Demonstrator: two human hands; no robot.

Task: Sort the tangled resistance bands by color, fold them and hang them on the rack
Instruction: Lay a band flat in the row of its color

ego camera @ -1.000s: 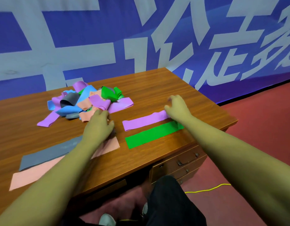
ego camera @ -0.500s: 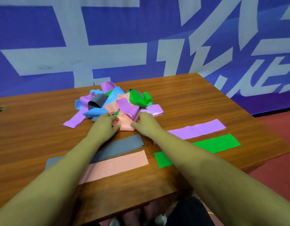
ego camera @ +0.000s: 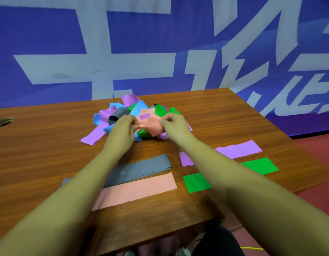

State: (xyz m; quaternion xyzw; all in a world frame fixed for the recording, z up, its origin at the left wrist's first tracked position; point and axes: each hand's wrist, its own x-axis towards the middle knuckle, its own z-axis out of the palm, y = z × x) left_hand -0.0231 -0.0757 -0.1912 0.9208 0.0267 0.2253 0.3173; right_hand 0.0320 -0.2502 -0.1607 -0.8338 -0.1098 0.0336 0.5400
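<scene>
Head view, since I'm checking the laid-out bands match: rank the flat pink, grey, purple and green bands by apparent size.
1. Pink band, nearest the camera.
2. Grey band, partly under the left forearm.
3. Green band and purple band: alike, both crossed by the right forearm.

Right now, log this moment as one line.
phase: untangling pile | left hand: pinches tangled pink band | right hand: pinches same band | laid flat: grey band, pink strip, purple band, green band

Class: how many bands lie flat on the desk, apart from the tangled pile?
4: grey band and pink band near left; purple band and green band near right, each only partly visible.
</scene>
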